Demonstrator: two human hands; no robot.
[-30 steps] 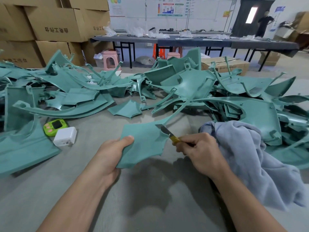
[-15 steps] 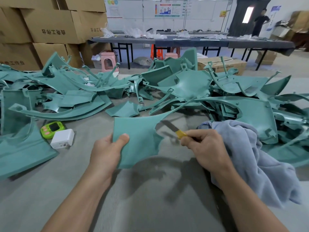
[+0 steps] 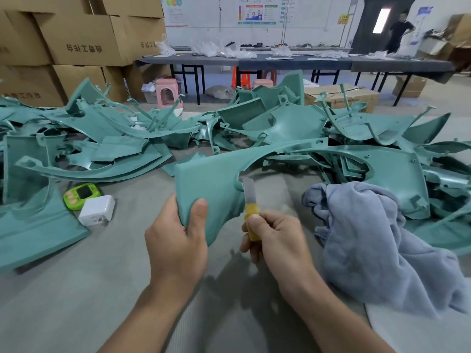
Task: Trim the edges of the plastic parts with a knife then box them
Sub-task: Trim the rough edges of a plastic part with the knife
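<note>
— Grey table (image 3: pixel 107 289) fills the lower frame, heaps of teal parts (image 3: pixel 293 123) cross the middle, cardboard boxes (image 3: pixel 84 36) stand upper left. Where's the piece?

— I have the plastic part (image 3: pixel 211 179) at centre, lifted off the table. My left hand (image 3: pixel 175 248) grips its lower left corner, thumb on the face. My right hand (image 3: pixel 277 238) is clenched round the knife (image 3: pixel 251 202) by its yellow handle.

— Blade to edge?

— Blade points up the frame, just right of the part's curved cut-out edge; touching or not, I can't tell. Its long arm runs to the upper right.

— Obstructions?

— Grey cloth (image 3: pixel 377 245) at right, green timer (image 3: pixel 81 196) and white block (image 3: pixel 96 210) at left. I judge all are apart from the stroke.
</note>
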